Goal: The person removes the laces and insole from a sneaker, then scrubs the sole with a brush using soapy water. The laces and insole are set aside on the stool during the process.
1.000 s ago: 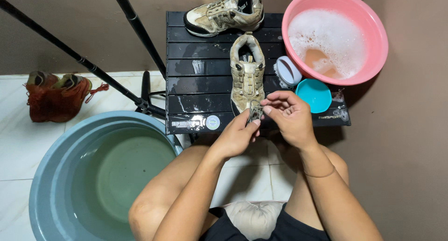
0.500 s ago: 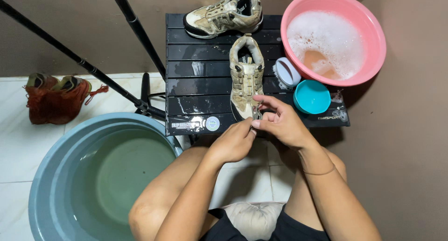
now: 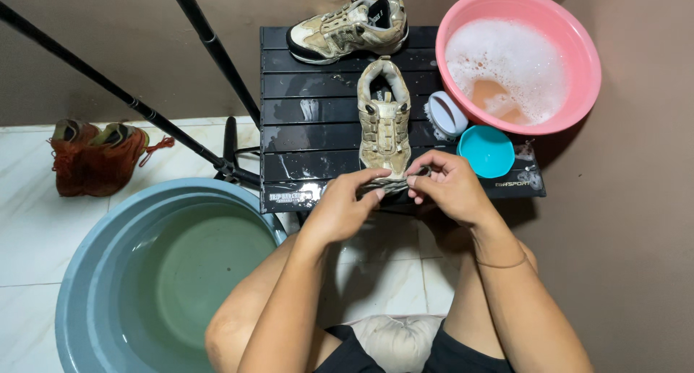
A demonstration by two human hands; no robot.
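Your arms are bare, with no sleeves. A thin bracelet (image 3: 502, 262) circles your right wrist. You wear dark shorts (image 3: 463, 355), a pale cloth (image 3: 394, 340) bunched between your bare thighs.

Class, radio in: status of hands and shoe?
Left hand, right hand pinching shoe toe. Shoe flat on table. Nothing blocking.

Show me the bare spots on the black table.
Left half of the black table, wet slats between its left edge and the upright shoe. Crowded on the right: brush, teal cup, pink basin. Left hand and right hand fill the near edge.
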